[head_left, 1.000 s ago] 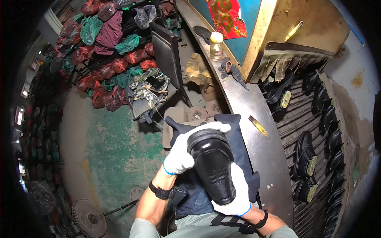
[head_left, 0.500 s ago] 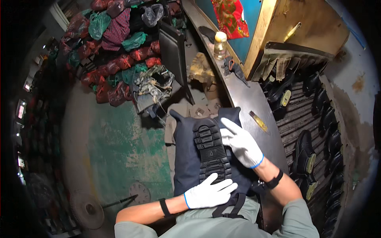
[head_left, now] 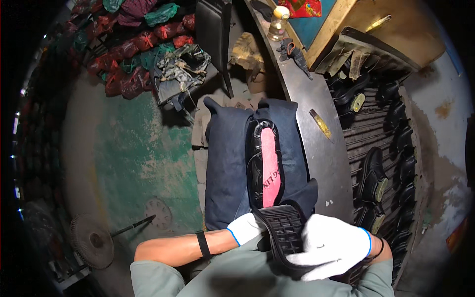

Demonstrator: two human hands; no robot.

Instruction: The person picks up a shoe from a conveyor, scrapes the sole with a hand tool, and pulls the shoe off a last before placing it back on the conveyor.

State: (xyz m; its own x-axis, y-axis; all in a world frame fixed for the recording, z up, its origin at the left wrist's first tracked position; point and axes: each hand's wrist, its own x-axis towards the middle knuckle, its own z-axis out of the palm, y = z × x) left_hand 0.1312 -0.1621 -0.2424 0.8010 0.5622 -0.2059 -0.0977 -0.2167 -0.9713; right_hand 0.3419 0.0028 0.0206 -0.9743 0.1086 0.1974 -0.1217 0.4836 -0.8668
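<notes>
A black shoe lies bottom up along my lap on dark blue cloth. Its pink underside shows within the black upper. Close to my body is a black rubber sole, bent, with part of its blocky tread facing up. My white-gloved right hand is closed around the sole's right side and near end. The white-gloved left hand is beside the sole's left edge; its fingers are hidden behind the sole. Whether the sole still joins the shoe cannot be seen.
A metal bench at my right bears a yellow-handled tool and a bottle. Black shoes stand on a slatted rack farther right. A fan is at lower left, a black chair ahead.
The sole lay lengthwise over the shoe; now it is bent near my body, exposing the pink underside. My right hand has moved nearer and gripped it. The left has slid behind it.
</notes>
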